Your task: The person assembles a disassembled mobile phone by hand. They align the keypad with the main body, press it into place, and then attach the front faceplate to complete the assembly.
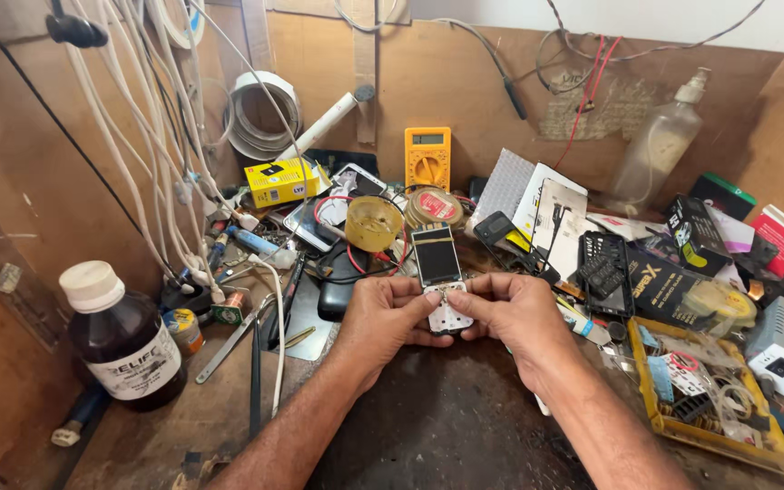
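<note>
A small bar phone (438, 272) with a dark screen and a bare white keypad board is held over the dark mat (446, 417) at the bench's middle. My left hand (383, 313) grips its lower left side, thumb on the keypad area. My right hand (514, 313) grips the lower right side, thumb and forefinger pinching near the middle of the board. Both thumbs meet just below the screen.
A brown bottle (124, 340) with a white cap stands at the left. A yellow multimeter (427, 156) leans on the back wall. White cables (151, 136) hang at the left. A yellow parts tray (710, 395) sits at the right, with boxes and a clear squeeze bottle (660, 145) behind.
</note>
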